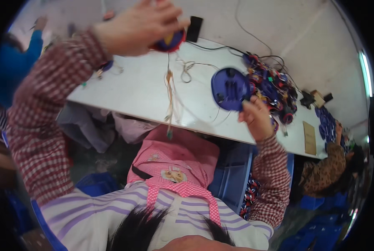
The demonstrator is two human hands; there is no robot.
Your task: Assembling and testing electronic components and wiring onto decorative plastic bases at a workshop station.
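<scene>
Far left, toward ten o'clock, a co-worker in a blue top [5,77] sits by the white table [141,90]. Up at eleven, here's the left hand [132,31], fingers blurred over a red-rimmed part [169,44] with yellow at its middle; whether they grip it, I can't tell. Below it, thin wires [169,92] trail over the table edge, toward the pink apron [180,144] at six, printed with a cartoon animal [173,174], any lettering there too small to read. Just past one, the round purple disc [231,88] tilts above the table, its lower-right rim pinched between the fingertips of the right hand [258,119], near three. Behind, at two, purple and red wired parts [274,85] lie heaped; at three, flat brown cardboard [309,137]; toward four, a co-worker in brown patterned sleeves [320,173].
</scene>
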